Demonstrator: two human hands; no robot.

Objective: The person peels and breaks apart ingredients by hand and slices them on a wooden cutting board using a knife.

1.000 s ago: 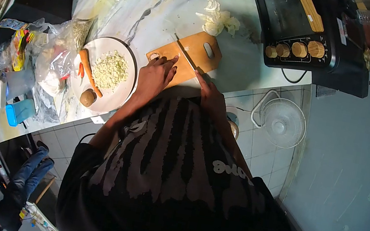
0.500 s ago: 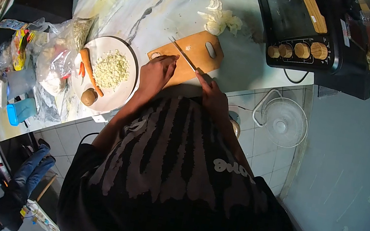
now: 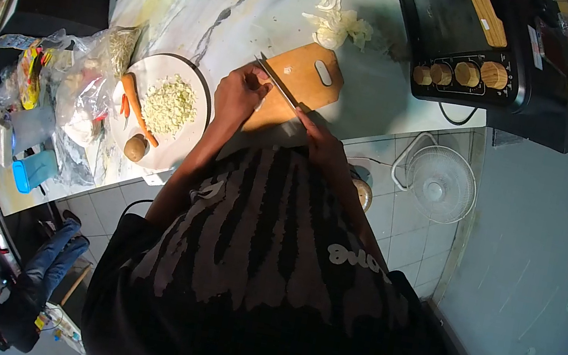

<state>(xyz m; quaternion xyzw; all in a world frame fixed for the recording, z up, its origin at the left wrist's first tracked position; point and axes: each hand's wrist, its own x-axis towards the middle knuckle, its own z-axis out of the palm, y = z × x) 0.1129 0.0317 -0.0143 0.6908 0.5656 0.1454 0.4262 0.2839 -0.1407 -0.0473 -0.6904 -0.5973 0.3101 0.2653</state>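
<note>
Kitchen knife and cutting board at your hands.
The knife (image 3: pixel 276 82), narrow-bladed and metallic, is in your right hand (image 3: pixel 324 143), slanting over the board with its tip pointing forward and left. The tan cutting board (image 3: pixel 309 89) lies flat by the counter's near edge, oblong slot at its far right, one small pale piece on top; your left hand (image 3: pixel 239 96) is curled at its left side, contents unclear.

plate (image 3: pixel 178 142) — left of cutting board (image 3: pixel 306 69) | carrot (image 3: pixel 138 106) on plate | appliance (image 3: pixel 443 31) — right of both
</note>
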